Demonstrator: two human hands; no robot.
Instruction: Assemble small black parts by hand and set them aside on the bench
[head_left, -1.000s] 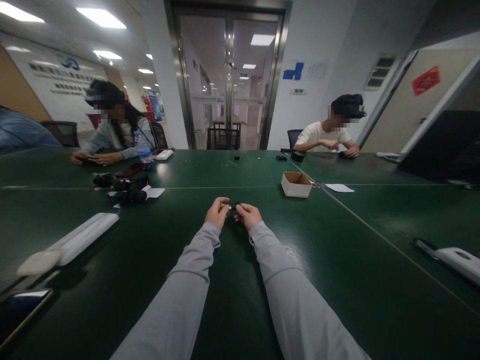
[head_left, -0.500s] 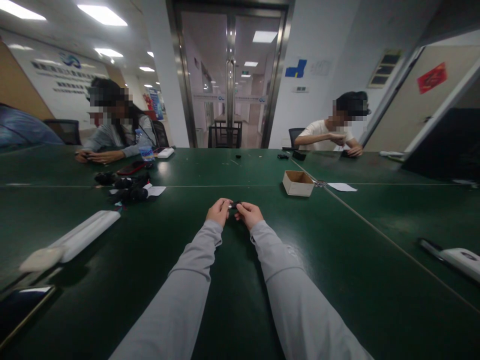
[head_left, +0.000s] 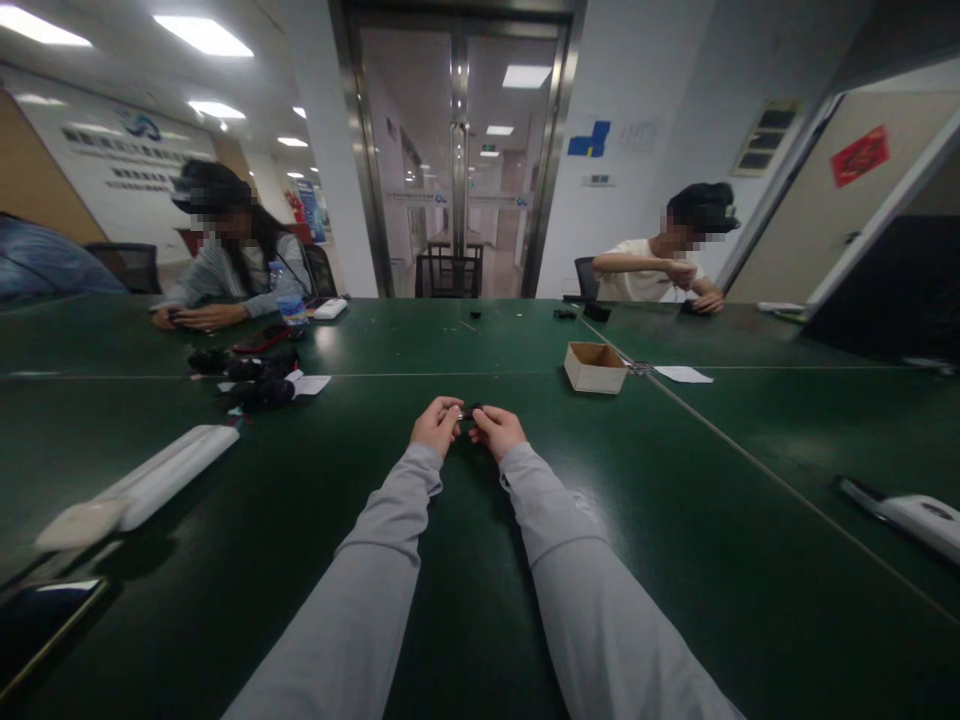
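Note:
Both of my hands meet over the middle of the dark green table (head_left: 645,520), holding one small black object (head_left: 470,411) between them. My left hand (head_left: 435,424) pinches its left end, where a bit of shiny metal shows. Fingers of my right hand (head_left: 501,430) are closed on the black right end. The object is too small to make out what it is. Ahead and to the right of my hands stands an open cardboard box (head_left: 595,372) with pale sides.
Black items (head_left: 262,378) lie on white paper at the left, near a bottle (head_left: 289,297). A long white object (head_left: 176,475) and a phone (head_left: 45,620) are nearer. Across the table sit a person at left (head_left: 225,250) and another at right (head_left: 660,265).
The person at the right has raised a forearm and hand slightly. My hands hold nearly the same pose on the small object.

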